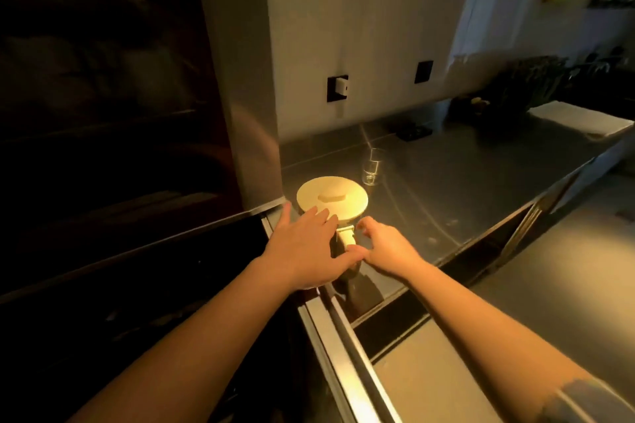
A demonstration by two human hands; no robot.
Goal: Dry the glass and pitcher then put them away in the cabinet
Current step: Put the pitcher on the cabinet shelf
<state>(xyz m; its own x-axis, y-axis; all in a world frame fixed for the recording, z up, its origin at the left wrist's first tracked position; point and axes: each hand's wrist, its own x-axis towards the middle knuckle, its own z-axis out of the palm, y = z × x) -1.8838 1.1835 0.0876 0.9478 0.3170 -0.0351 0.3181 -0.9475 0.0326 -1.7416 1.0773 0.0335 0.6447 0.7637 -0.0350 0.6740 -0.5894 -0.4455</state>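
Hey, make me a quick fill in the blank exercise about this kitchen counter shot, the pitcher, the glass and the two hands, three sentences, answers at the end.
1. The pitcher on the steel counter is covered by a pale ____.
2. The clear glass stands upright ____ the pitcher, farther from the person.
3. The left hand and right hand meet at the pitcher's ____.

Missing words: lid; behind; handle
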